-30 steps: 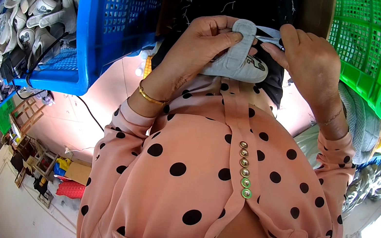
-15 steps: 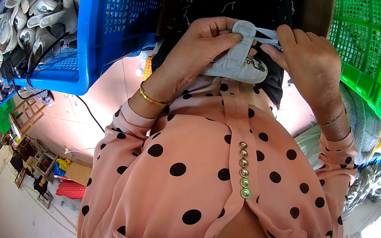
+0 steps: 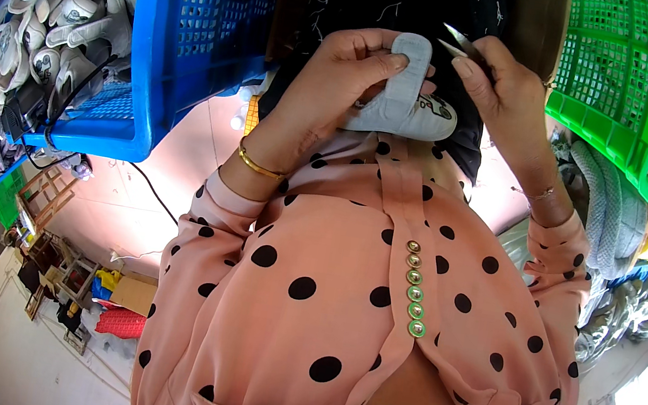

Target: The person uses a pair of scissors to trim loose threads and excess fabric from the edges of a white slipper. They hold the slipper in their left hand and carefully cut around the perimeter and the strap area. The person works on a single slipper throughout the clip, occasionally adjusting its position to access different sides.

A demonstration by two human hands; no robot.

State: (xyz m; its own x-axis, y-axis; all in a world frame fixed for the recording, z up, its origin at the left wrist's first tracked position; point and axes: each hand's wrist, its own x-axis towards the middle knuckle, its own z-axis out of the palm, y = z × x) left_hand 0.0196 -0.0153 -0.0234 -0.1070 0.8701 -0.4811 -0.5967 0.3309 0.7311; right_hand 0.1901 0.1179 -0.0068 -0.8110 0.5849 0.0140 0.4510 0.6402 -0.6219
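Head cam, left hand (image 3: 334,78) pinching a grey shoe piece (image 3: 405,89) against the chest, thumb on top, right hand (image 3: 509,88) closed round small snips (image 3: 465,43) just beside its top edge, blue crate (image 3: 198,33) left, green crate (image 3: 634,90) right

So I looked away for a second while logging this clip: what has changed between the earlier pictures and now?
The right hand has let go of the pale grey fabric shoe piece and drawn off to the right; it now holds small metal snips, blades pointing at the piece. The left hand has kept its grip, thumb now pressed on the piece's upright end. The blue plastic crate and green plastic crate have not moved.
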